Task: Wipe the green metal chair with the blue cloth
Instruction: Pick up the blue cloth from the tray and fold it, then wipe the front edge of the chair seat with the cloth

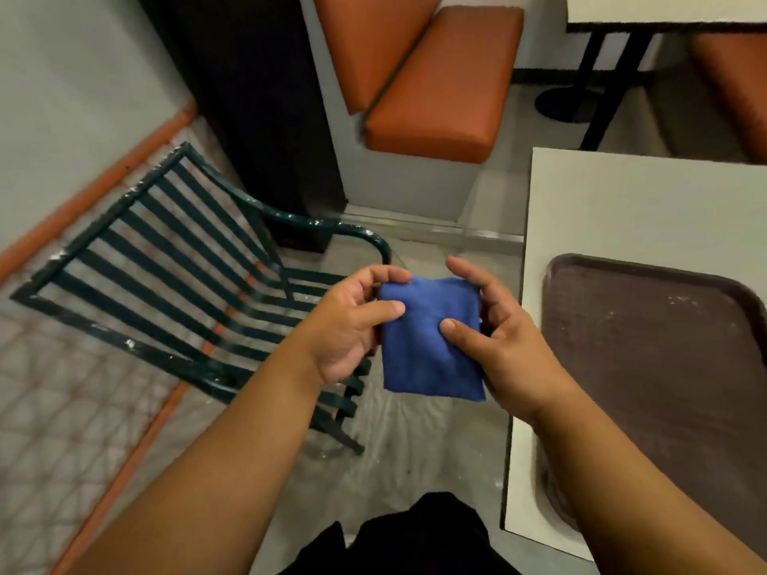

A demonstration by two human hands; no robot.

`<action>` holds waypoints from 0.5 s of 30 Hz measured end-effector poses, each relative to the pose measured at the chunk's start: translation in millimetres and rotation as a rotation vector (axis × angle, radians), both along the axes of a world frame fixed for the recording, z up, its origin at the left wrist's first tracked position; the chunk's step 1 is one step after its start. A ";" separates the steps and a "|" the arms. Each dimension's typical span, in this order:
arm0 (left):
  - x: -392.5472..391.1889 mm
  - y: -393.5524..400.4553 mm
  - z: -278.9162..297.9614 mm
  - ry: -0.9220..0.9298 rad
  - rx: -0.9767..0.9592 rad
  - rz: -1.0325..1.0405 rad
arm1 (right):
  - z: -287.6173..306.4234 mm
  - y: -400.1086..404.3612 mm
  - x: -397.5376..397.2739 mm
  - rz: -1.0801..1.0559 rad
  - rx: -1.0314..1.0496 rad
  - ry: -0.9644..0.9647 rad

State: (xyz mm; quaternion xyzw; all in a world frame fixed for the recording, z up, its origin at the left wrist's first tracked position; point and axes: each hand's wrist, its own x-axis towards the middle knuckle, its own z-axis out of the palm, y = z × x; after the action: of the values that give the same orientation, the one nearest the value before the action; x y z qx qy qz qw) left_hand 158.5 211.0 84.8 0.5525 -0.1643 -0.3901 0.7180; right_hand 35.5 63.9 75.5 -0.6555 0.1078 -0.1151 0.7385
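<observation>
The blue cloth point(427, 346) is folded into a small rectangle and held in the air between both hands. My left hand point(352, 325) pinches its left edge with thumb on top. My right hand point(494, 338) grips its right edge, thumb pressed on the front. The green metal chair point(166, 259) with slatted back and seat stands on the floor to the left, below and behind the hands. Its paint is chipped with white flecks. My left forearm covers part of the seat's front.
A white table point(647, 209) stands at the right with a dark brown tray point(664, 367) on it. Orange padded bench seats point(440, 89) are at the back, a dark pillar point(249, 97) behind the chair, and a second table point(664, 10) at the far right.
</observation>
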 end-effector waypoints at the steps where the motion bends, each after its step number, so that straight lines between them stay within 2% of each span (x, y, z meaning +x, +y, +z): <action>1: 3.1 10.9 -1.0 -0.005 0.003 0.026 | -1.2 6.0 6.5 0.036 0.014 0.006; 5: 14.6 50.9 -2.9 -0.122 0.094 0.138 | -1.9 33.0 29.6 0.131 -0.047 0.041; 11: 32.5 102.4 -5.1 -0.432 0.391 0.178 | -8.8 67.2 73.7 0.160 -0.518 0.239; 15: 42.5 125.1 -9.6 -0.594 0.684 0.144 | -13.5 84.2 92.0 0.289 -0.823 0.227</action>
State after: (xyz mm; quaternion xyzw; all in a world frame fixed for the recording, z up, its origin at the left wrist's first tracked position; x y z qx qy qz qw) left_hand 201.0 336.2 75.2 0.8557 -0.1859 -0.1958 0.4414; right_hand 127.6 148.1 61.9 -0.9115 0.0409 0.0286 0.4083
